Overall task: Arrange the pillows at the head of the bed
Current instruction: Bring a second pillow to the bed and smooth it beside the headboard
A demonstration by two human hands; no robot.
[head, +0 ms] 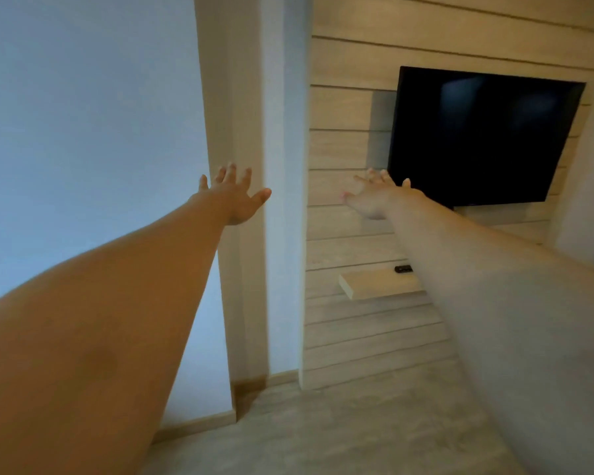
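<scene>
Both arms stretch straight forward, the left hand (235,197) and the right hand (378,197) spread wide with fingers splayed, palms facing away and holding nothing. They hang in the air in front of a pale wall and a white door frame (240,132) on the left and a slatted wood-look panel (343,108) on the right, where a dark television (480,135) is mounted above a small floating shelf (374,284) with a little black object (403,268) on it. Neither the pillows nor the bed show in this view, only light flooring (340,423) below the arms.
</scene>
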